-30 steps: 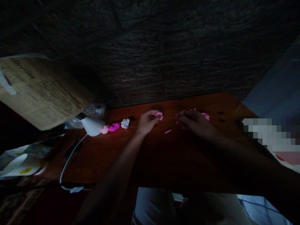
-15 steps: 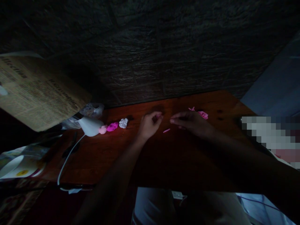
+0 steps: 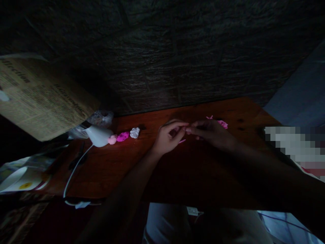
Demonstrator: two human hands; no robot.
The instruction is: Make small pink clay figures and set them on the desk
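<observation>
Over the middle of the table, my left hand [image 3: 169, 137] and my right hand [image 3: 212, 135] meet at the fingertips. Both are closed in a pinch; whatever lies between the fingers is too small and dark to make out. Just below the left fingers a thin pink strip [image 3: 182, 141] lies on the wood, partly covered by that hand. A crumpled pink lump [image 3: 222, 124] and a small forked pink piece [image 3: 209, 117] sit behind my right hand. Off to the left, a pale pink lump [image 3: 112, 139], a magenta lump [image 3: 123, 136] and a white lump [image 3: 134, 132] form a row.
A white cone-shaped object [image 3: 98, 136] with a cable [image 3: 73, 169] stands at the left, by a clear plastic bag [image 3: 103, 118]. Newsprint-patterned paper [image 3: 48, 98] rises behind it. A dark stone-textured wall [image 3: 157, 61] borders the wooden table [image 3: 122, 173]. A white cup [image 3: 21, 181] lies at the far left.
My hands have come together: the left has moved right, so its fingertips now touch those of my right hand. The left hand now partly covers the pink strip.
</observation>
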